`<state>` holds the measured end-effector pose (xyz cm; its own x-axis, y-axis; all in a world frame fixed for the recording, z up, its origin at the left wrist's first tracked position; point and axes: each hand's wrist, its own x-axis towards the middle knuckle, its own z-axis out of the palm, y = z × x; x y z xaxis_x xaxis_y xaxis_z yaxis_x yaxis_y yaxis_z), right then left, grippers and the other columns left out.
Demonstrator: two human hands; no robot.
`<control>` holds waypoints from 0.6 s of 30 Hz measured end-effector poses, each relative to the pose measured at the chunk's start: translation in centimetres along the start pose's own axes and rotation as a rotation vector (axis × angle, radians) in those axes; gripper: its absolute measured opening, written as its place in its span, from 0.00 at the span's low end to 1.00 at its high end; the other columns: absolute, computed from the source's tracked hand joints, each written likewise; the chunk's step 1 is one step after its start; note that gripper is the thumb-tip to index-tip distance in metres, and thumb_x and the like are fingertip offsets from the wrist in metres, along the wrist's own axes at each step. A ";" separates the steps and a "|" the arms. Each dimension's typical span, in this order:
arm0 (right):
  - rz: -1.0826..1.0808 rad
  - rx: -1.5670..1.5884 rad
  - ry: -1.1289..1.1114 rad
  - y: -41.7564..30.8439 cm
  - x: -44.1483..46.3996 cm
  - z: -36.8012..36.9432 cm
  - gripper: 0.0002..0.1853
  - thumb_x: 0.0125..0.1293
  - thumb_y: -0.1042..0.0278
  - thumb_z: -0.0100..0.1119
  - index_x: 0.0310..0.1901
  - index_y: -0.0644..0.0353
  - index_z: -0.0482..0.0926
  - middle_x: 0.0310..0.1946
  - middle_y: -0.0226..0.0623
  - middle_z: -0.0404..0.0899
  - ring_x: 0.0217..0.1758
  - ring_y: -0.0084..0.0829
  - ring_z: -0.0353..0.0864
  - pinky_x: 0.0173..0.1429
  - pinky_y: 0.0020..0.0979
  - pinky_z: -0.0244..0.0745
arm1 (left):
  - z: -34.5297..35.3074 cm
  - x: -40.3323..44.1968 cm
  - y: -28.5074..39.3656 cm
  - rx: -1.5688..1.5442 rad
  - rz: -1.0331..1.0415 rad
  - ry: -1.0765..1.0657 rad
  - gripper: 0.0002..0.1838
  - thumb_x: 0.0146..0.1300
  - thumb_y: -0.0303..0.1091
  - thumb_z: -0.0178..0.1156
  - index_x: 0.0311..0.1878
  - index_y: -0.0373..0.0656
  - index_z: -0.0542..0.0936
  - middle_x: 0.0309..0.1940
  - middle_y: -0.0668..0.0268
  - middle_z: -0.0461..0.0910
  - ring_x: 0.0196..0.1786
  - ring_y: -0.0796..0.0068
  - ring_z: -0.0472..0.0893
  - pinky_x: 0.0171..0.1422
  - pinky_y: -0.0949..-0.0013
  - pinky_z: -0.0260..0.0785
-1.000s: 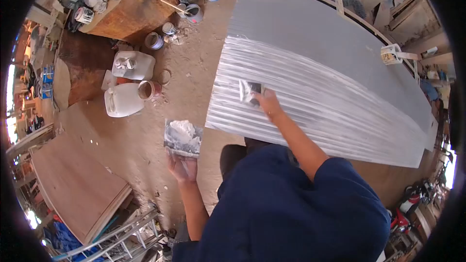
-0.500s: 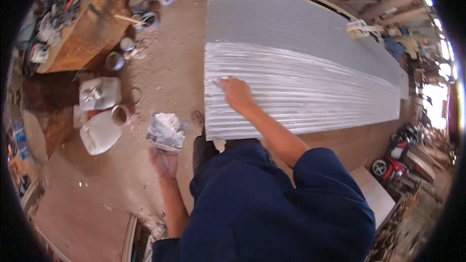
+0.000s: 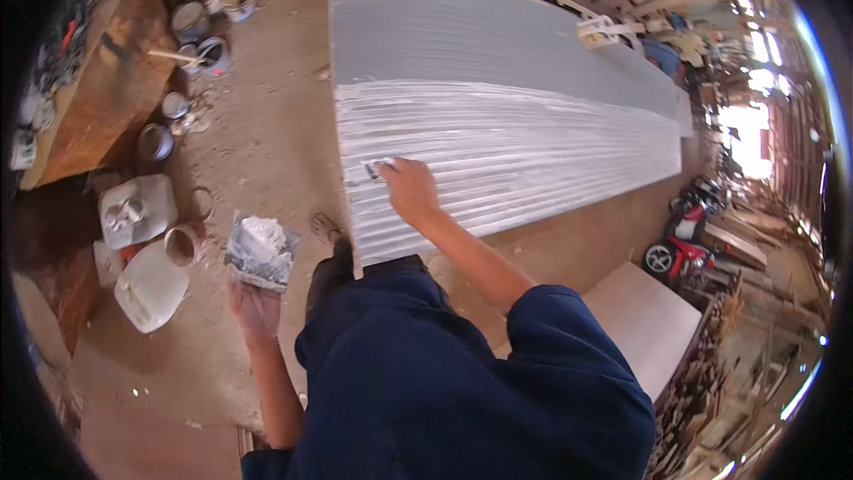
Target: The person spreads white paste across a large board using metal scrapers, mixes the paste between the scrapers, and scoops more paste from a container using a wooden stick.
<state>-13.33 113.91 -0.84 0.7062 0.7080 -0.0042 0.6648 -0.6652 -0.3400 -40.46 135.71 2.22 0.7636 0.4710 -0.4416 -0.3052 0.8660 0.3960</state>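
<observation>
1. Nearest, the person's left hand (image 3: 255,309) supports a flat board (image 3: 251,271) at its near edge (the fingers underneath are hidden, so one cannot tell whether they spread or curl).
2. White paste (image 3: 264,237) lies heaped on the board, just beyond the left palm.
3. Two whitish jugs (image 3: 153,289) sit on the floor, left of the board.
4. The right hand (image 3: 413,191), reaching farther forward, pinches a small spreader (image 3: 377,166), partly covered by the fingers.
5. Beneath it extends a ribbed panel (image 3: 480,62), streaked white nearer, grey beyond; the left hand is apart from it.
6. Farther off are cans (image 3: 214,55) and, rightward, a red motorbike (image 3: 686,255).
</observation>
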 end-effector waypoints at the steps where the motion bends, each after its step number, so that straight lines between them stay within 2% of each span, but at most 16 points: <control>1: 0.007 -0.010 -0.005 -0.2 0.0 0.1 0.18 0.60 0.74 0.50 0.51 0.52 0.82 0.46 0.39 0.80 0.53 0.41 0.78 0.59 0.42 0.69 | -0.3 0.0 0.1 -0.006 -0.012 0.001 0.29 0.75 0.49 0.45 0.71 0.41 0.64 0.69 0.58 0.68 0.70 0.58 0.68 0.75 0.49 0.59; 5: 0.042 0.007 0.006 -1.1 0.5 0.2 0.20 0.59 0.76 0.52 0.52 0.51 0.82 0.48 0.42 0.80 0.54 0.42 0.78 0.61 0.43 0.68 | -0.6 0.2 0.4 -0.048 -0.071 -0.023 0.28 0.75 0.48 0.46 0.71 0.41 0.64 0.70 0.57 0.67 0.71 0.57 0.67 0.76 0.50 0.57; 7: 0.046 -0.007 -0.010 -1.1 0.7 0.2 0.20 0.59 0.76 0.52 0.52 0.51 0.82 0.48 0.42 0.80 0.55 0.41 0.78 0.62 0.42 0.68 | -0.6 0.6 0.4 -0.020 -0.066 -0.130 0.28 0.75 0.47 0.46 0.72 0.41 0.64 0.70 0.57 0.66 0.71 0.58 0.67 0.76 0.51 0.57; 10: 0.042 -0.008 -0.019 -1.2 0.6 0.3 0.19 0.60 0.76 0.52 0.52 0.52 0.82 0.48 0.42 0.80 0.55 0.40 0.78 0.62 0.41 0.66 | -0.5 0.7 0.8 0.022 -0.040 -0.013 0.29 0.75 0.47 0.46 0.72 0.40 0.63 0.70 0.56 0.66 0.71 0.58 0.67 0.76 0.51 0.58; 14: 0.053 -0.010 -0.025 -1.2 0.6 -0.1 0.19 0.61 0.76 0.51 0.52 0.52 0.82 0.48 0.42 0.80 0.56 0.39 0.78 0.62 0.41 0.66 | -0.8 0.8 1.1 0.015 -0.040 -0.039 0.30 0.75 0.47 0.47 0.72 0.40 0.62 0.70 0.56 0.65 0.71 0.57 0.67 0.75 0.51 0.59; 16: 0.044 -0.012 0.005 -1.1 0.4 0.0 0.19 0.61 0.76 0.50 0.52 0.52 0.82 0.48 0.42 0.80 0.56 0.39 0.78 0.62 0.41 0.66 | -0.6 0.6 1.1 0.039 -0.047 0.048 0.30 0.75 0.47 0.47 0.73 0.39 0.61 0.71 0.55 0.64 0.71 0.57 0.66 0.75 0.51 0.59; 18: 0.035 -0.011 0.035 -1.1 0.2 0.1 0.19 0.61 0.76 0.50 0.52 0.52 0.82 0.48 0.42 0.80 0.56 0.39 0.78 0.62 0.41 0.66 | -0.9 0.5 1.1 0.018 -0.057 -0.020 0.30 0.75 0.47 0.47 0.73 0.39 0.61 0.71 0.55 0.64 0.71 0.57 0.66 0.75 0.50 0.59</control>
<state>-13.92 114.80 -0.57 0.7368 0.6759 0.0172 0.6424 -0.6918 -0.3297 -40.93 137.04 1.68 0.7906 0.4171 -0.4483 -0.2506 0.8884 0.3847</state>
